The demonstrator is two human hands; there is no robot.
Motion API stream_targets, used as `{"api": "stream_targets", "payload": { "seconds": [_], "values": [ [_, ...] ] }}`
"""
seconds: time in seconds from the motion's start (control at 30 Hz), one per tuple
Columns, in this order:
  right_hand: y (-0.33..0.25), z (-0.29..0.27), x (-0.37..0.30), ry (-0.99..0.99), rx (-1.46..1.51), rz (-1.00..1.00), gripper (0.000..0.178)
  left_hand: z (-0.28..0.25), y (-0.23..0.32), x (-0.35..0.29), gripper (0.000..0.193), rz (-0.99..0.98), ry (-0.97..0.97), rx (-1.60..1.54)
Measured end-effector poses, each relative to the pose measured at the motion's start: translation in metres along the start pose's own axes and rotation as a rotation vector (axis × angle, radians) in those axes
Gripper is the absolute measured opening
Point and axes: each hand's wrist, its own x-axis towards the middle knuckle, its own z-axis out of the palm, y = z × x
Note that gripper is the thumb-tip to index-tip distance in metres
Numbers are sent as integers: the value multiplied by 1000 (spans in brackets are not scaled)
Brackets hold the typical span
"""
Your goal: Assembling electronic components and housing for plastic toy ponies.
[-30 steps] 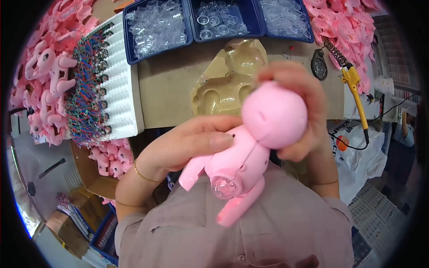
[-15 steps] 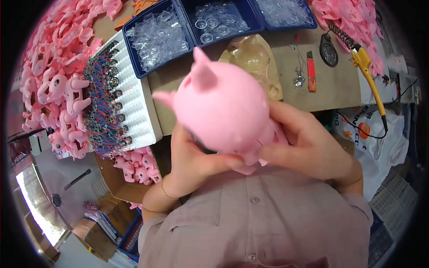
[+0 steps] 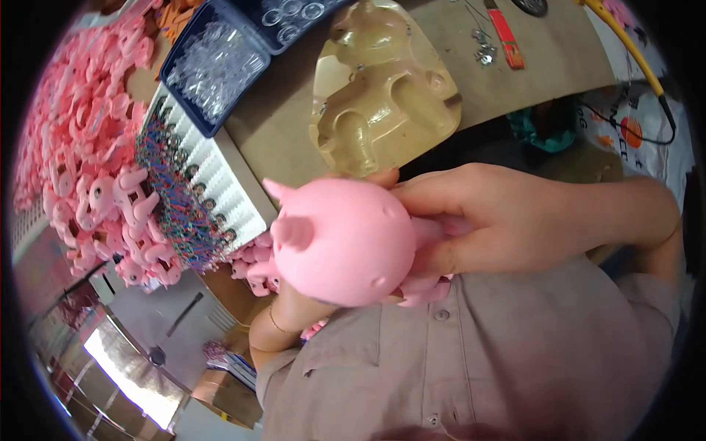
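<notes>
A pink plastic toy animal point(image 3: 346, 239) with a large round head and pointed ears is held close to my shirt front. My right hand point(image 3: 493, 213) is closed round its body, fingers over the far side and thumb on the near side. My left hand point(image 3: 298, 309) is under the head, which hides most of its fingers; it appears to grip the toy from below. On the table beyond lies a tan moulded holder point(image 3: 334, 84) with shaped hollows, apart from both hands.
Pink toy parts point(image 3: 88, 110) are heaped at the left. A white ribbed tray point(image 3: 246, 195) carries wired components point(image 3: 184, 213). Clear plastic parts point(image 3: 220, 62) fill a blue bin point(image 3: 176, 51). A red-handled cutter point(image 3: 505, 37) and a yellow soldering iron point(image 3: 636, 55) lie at the far right.
The toy has turned and moved down in the picture, its ears now toward the left. My right hand has moved onto its body; my left has gone mostly behind the head. The view has shifted.
</notes>
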Motion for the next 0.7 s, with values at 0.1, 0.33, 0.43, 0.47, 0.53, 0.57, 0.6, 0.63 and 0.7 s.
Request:
{"api": "stream_targets", "payload": {
  "seconds": [0.1,0.33,0.43,0.47,0.53,0.57,0.6,0.63,0.7],
  "values": [
    [3,2,-4,-6,52,-11,34,20,13,-3,98,-181,170,-61],
    [2,-1,-6,-7,19,57,42,6,-4,-2,90,38,48,-227],
    [7,-25,9,-3,-27,-119,53,-15,-9,20,108,-102,132,-214],
    [15,-28,16,-22,-54,-111,53,-26,-26,30,109,132,3,-255],
    [28,-31,23,-40,-114,-232,46,-22,-39,38,111,150,-98,-345],
    [26,-27,23,-78,-16,-223,46,-22,-43,41,109,224,-160,-328],
    [26,-24,20,-98,-24,-208,46,-17,-39,37,109,233,-134,-330],
    [27,-23,14,-94,71,-112,46,-7,-31,35,113,30,-45,-341],
    [26,-21,10,-90,227,45,45,-4,-20,32,119,-236,-7,-295]
  ]
}}
